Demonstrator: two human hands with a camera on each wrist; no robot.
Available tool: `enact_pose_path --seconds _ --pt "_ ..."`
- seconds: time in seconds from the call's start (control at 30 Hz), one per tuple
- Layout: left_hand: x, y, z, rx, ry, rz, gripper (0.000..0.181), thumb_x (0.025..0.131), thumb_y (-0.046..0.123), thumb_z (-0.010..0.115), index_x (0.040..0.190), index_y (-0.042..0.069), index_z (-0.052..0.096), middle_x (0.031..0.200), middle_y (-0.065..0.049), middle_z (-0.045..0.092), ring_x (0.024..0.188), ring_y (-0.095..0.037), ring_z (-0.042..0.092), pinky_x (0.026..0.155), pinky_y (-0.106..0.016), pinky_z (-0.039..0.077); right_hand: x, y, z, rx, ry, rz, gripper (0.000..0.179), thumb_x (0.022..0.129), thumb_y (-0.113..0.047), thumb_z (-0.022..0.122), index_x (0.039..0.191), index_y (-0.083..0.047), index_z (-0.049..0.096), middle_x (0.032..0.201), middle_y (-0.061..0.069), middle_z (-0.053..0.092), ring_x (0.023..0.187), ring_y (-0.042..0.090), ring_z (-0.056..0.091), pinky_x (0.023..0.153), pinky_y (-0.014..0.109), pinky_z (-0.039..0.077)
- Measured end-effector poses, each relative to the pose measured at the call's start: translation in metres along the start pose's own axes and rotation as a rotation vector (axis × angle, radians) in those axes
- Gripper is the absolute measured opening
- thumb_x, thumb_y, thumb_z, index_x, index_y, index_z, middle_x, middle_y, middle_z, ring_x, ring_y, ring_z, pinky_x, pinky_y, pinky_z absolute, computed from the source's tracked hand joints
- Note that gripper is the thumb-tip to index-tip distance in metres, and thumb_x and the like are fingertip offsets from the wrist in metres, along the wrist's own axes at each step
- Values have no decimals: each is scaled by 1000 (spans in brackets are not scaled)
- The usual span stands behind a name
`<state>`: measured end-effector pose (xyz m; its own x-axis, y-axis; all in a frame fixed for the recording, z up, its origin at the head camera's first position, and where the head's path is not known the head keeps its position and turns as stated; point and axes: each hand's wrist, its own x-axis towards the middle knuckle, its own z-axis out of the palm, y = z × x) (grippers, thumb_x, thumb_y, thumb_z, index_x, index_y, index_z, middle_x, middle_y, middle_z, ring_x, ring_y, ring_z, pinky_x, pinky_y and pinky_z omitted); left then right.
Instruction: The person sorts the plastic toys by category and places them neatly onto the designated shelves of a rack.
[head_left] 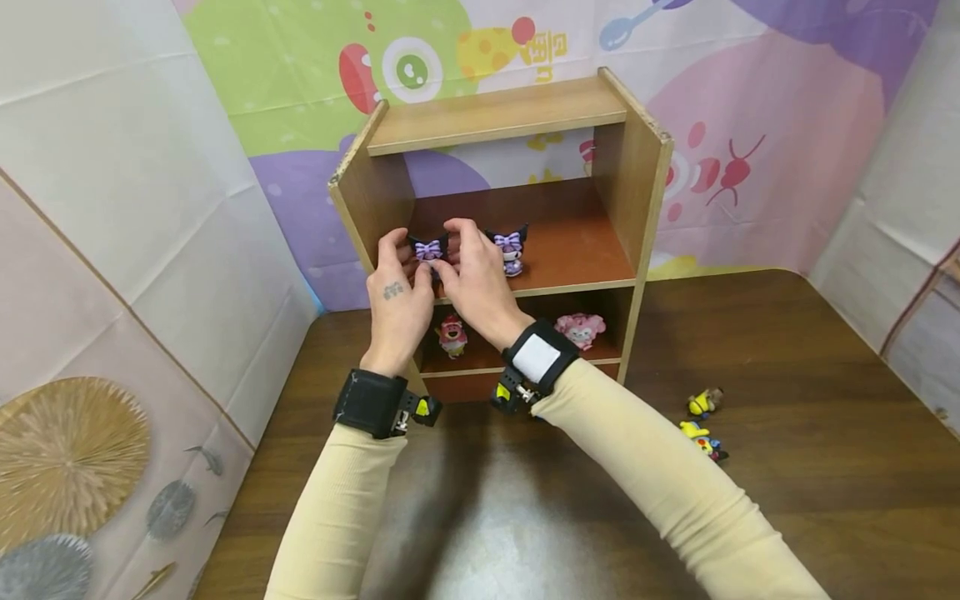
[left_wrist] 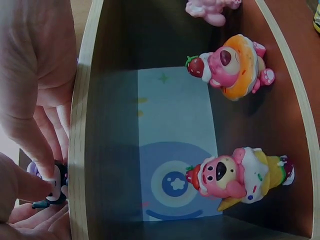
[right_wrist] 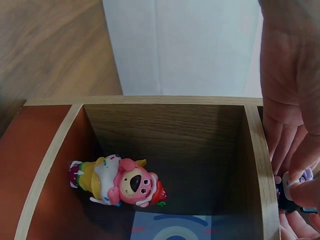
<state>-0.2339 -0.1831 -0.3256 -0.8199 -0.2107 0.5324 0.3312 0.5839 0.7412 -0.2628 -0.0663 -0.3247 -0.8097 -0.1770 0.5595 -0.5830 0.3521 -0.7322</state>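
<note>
Both hands [head_left: 399, 293] hold one bow-topped figurine [head_left: 429, 249] between them.

No text can be read for certain. In the head view, the printed cloth [head_left: 288, 92] behind the shelf [head_left: 497, 112] carries yellow lettering [head_left: 543, 55] just beside a red dot [head_left: 522, 32], near the top; the characters look turned from upright, and what they spell cannot be told. On the back of the left hand [head_left: 402, 302] is a small grey mark [head_left: 393, 290], like a tattoo or stamp, too blurred to tell whether it holds letters
</note>
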Motion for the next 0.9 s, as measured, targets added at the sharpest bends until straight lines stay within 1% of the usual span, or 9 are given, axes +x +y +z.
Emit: enact_pose_path --seconds 0.13,0.33,0.5,0.63,0.77,0.9 --pt "-2 3 2 -12 2 -4 50 98 -1 57 147 0 43 132 -24 64 116 -32 68 97 -40 56 -1 1 -2 19 14 3 46 95 -3 69 136 4 50 115 20 64 101 28 69 89 31 57" --pt "-7 6 5 4 15 7 53 98 0 57 149 -1 41 139 -26 59 124 -33 64 103 -41 53 -5 2 -2 2 23 -11 48 95 -4 68 138 5 49 120 21 62 108 31 66 94 33 56" --pt "-11 7 6 17 15 28 53 98 0 57 149 -2 42 141 -25 59 123 -33 65 101 -42 54 -7 3 -4 -5 24 -20 50 94 -3 68 139 5 48 121 22 62 109 32 66 95 34 55" --pt "-15 7 3 6 22 34 52 99 0 57 148 -2 42 142 -23 58 120 -31 66 98 -42 55 -10 1 -5 -18 25 -53 49 94 -2 68 139 6 48 120 21 63 110 31 66 94 35 55" --pt "-20 9 -1 -8 33 50 50 99 -1 56 147 -3 43 142 -25 58 124 -31 64 100 -41 54 -17 -2 -8 -35 44 -97 48 94 -1 68 137 6 50 121 21 63 112 29 66 94 34 55" --pt "-26 9 -5 -19 63 87 48 98 -3 57 144 -6 45 140 -27 59 127 -35 62 102 -44 53 -28 -8 -15 -40 60 -138 47 93 -1 70 136 5 52 123 20 65 112 29 66 93 34 56"
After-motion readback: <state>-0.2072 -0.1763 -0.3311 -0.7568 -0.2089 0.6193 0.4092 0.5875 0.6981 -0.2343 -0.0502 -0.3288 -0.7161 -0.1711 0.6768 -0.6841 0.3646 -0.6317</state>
